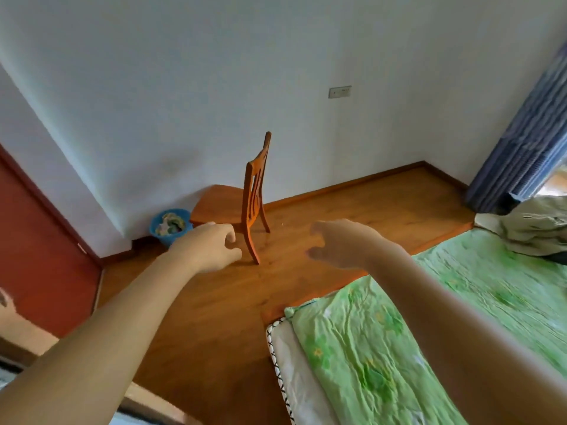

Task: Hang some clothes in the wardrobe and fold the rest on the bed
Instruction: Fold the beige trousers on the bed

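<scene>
One left hand (208,246), one right hand (340,243), one chair (221,204).

Left arm: bare, stretched forward from the lower left.
Left hand (208,246): fingers loosely curled, holding nothing.
Right arm: bare, stretched forward from the lower right.
Right hand (343,243): blurred, fingers relaxed and slightly bent, empty.

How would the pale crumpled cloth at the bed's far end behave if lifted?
The pale cloth lies in soft folds, so it is probably floppy and will drape from one grip. It looks thin, likely light. Bunched, it should not roll.
</scene>
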